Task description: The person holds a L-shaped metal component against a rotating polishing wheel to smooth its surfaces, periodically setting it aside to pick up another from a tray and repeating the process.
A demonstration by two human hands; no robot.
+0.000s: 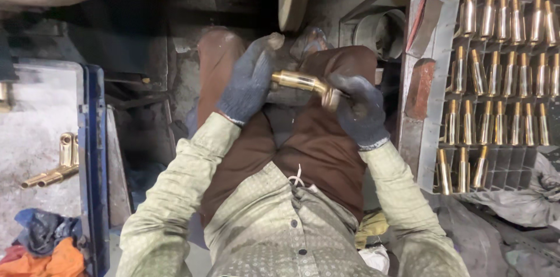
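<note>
A grimy workshop floor is seen from above; a grey rack (429, 108) of upright brass pieces (496, 73) stands to the right. A brass fitting (298, 81) is held over the lap; the left hand (249, 81) is wrapped around one end, fingers curled; the right hand (357, 108) is pinched on the other (its tip is hidden by the glove).
</note>
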